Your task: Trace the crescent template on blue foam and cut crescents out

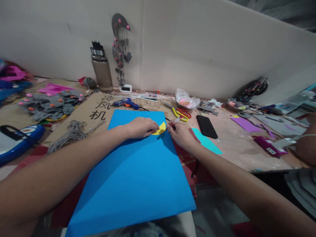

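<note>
A large blue sheet [138, 171] lies in front of me, its near end reaching past the table's edge. On its upper part is a small yellow crescent-shaped piece [161, 128]. My left hand [143, 127] presses its bent fingers onto the left side of that piece, hiding part of it. Against the piece's right edge, my right hand [181, 133] is closed around a pen [177, 119] with a whitish barrel and red parts. The pen's tip is too small to make out clearly. Faint drawn curves show on the blue sheet left of my left hand.
Behind lie a blue glue gun [126, 103] and yellow-handled scissors [178, 112]. To the right are a black phone [206, 126], a turquoise sheet [206, 141] and a purple power strip [270, 146]. Grey cord [71, 135] and a bottle [101, 72] stand left. Another person's arm [306, 144] shows far right.
</note>
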A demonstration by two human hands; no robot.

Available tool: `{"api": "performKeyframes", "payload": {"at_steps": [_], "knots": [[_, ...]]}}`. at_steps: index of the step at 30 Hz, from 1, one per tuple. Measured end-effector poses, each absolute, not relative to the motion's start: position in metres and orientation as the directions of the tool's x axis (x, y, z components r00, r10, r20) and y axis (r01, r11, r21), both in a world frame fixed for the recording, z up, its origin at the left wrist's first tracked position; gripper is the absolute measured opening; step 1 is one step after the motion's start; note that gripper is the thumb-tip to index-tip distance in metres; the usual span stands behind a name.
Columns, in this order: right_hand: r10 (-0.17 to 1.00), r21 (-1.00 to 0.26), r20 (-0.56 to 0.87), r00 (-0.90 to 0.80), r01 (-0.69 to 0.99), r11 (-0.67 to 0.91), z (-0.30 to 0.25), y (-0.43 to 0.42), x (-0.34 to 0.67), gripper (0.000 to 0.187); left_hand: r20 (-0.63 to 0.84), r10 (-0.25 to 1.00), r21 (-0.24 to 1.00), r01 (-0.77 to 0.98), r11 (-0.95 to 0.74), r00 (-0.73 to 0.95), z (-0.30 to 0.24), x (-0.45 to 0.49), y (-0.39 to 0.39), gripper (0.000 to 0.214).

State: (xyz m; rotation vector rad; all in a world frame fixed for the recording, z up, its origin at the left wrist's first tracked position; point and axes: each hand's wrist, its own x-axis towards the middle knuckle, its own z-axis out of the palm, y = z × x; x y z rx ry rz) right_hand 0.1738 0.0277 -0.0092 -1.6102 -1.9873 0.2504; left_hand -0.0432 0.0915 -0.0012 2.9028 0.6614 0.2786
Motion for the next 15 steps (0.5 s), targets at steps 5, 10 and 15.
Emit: {"api": "performKeyframes", "payload": {"at_steps": [5, 10, 15], "knots": [[0.948, -0.473, 0.293, -0.123, 0.843, 0.256, -0.0084, 0.0273, 0.1724, 0.018, 0.082, 0.442, 0.154, 0.427, -0.891, 0.893, 0.0015, -0.0428, 0.0909, 0.028], [0.947, -0.466, 0.290, -0.139, 0.844, 0.267, -0.0065, 0.0239, 0.1691, 0.020, 0.088, 0.427, 0.166, 0.409, -0.897, 0.900, 0.0009, -0.0432, 0.0910, 0.028], [0.952, -0.473, 0.270, -0.143, 0.842, 0.260, -0.0049, 0.0210, 0.1638, 0.020, 0.095, 0.415, 0.166, 0.397, -0.903, 0.905, 0.0011, -0.0438, 0.0911, 0.027]]}}
